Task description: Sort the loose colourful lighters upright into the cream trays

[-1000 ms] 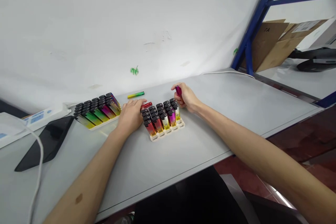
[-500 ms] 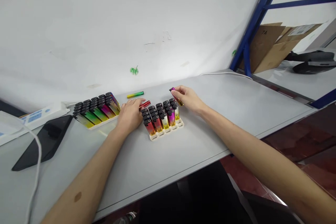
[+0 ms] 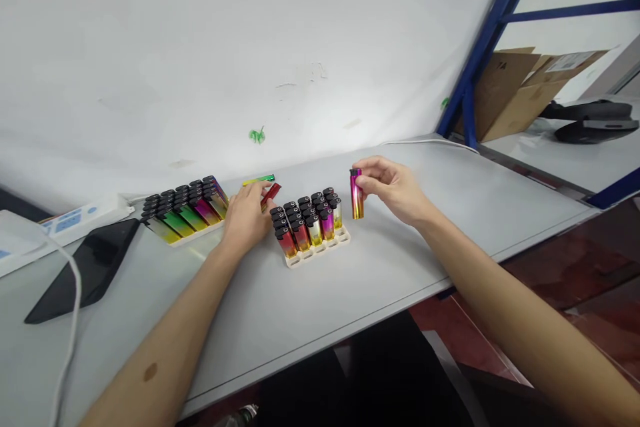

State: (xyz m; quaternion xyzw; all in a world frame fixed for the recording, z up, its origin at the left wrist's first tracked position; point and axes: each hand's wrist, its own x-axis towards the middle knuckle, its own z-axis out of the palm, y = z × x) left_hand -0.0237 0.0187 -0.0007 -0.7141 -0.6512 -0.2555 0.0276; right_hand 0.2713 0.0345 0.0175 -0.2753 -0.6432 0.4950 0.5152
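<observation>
Between thumb and fingers, my right hand [image 3: 391,188] grips a magenta-and-gold lighter [image 3: 357,195], held upright right of a white rack [image 3: 320,250]. Several lighters [image 3: 301,235] stand in this rack, red, silver and magenta shading to gold, with black tops; bare slots show along its front edge. Left of the rack, my left hand [image 3: 247,213] is closed on a red lighter [image 3: 271,195], tilted up, its lower part hidden by the fingers. Behind that hand a green-and-yellow lighter [image 3: 263,179] lies on the table, partly covered.
A second rack full of lighters [image 3: 185,210] stands at the left. Beyond it are a dark tablet [image 3: 85,270], a white power strip [image 3: 75,217] and a white cable [image 3: 75,307]. A blue frame [image 3: 467,80] and cardboard boxes [image 3: 515,90] are at the right.
My right hand has moved right and toward me, turning the magenta lighter from slanted to upright. In my left hand the red lighter has tipped up more steeply.
</observation>
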